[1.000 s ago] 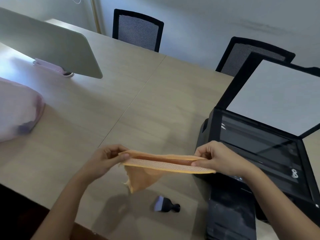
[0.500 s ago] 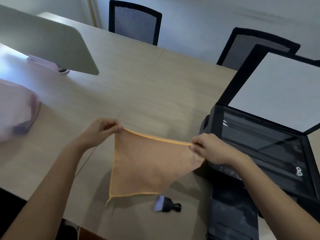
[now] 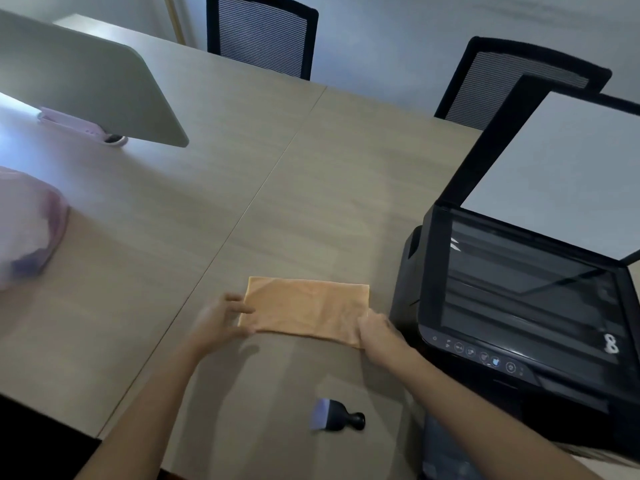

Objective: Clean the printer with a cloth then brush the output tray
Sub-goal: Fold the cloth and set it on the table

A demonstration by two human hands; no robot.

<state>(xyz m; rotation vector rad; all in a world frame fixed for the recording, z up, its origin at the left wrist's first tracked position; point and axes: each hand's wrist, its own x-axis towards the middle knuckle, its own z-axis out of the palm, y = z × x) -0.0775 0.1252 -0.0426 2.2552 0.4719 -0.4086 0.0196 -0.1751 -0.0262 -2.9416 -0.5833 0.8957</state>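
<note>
An orange cloth (image 3: 306, 308) lies folded into a flat rectangle on the wooden table (image 3: 311, 168), just left of the black printer (image 3: 519, 313). My left hand (image 3: 221, 320) pinches the cloth's near left corner and my right hand (image 3: 379, 332) pinches its near right corner. The printer's scanner lid (image 3: 568, 168) stands open, showing the glass. Its output tray (image 3: 450, 452) sticks out toward me at the bottom right. A small black brush with pale bristles (image 3: 334, 418) lies on the table near the front edge, between my forearms.
A grey monitor back (image 3: 86, 81) on a pink stand sits at the far left. A pale pink bag (image 3: 27, 233) rests at the left edge. Two black mesh chairs (image 3: 261, 32) stand behind the table.
The cloth was held up stretched between both hands, then spread open. Now it lies folded in half on the table, with both hands lowered onto its near corners.
</note>
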